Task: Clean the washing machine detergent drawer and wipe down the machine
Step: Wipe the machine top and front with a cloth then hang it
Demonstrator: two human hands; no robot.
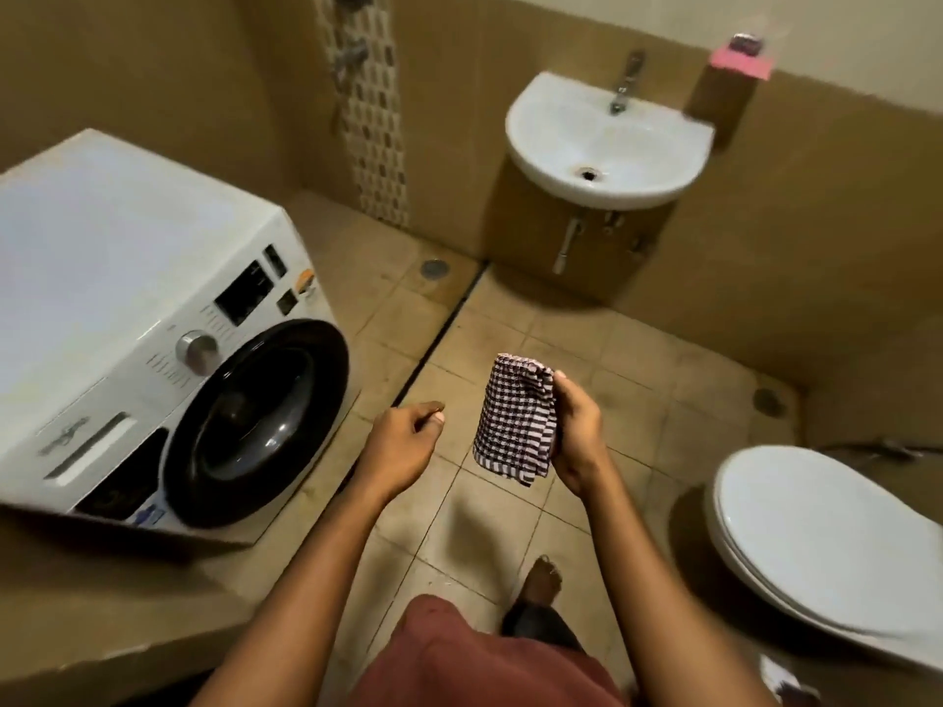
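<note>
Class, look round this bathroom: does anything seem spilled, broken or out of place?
Nothing stands out. The washing machine has its door shut, the sink is empty, the toilet lid is down, and the right hand holds a checked cloth.

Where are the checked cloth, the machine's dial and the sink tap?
checked cloth (515,415): head view, middle of the fabric.
dial (196,352): head view, knob face.
sink tap (622,91): head view, spout.

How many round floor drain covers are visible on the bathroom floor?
2: one floor drain cover in the far corner between the washing machine and the sink; another near the right wall, beyond the toilet. Others may be hidden.
</note>
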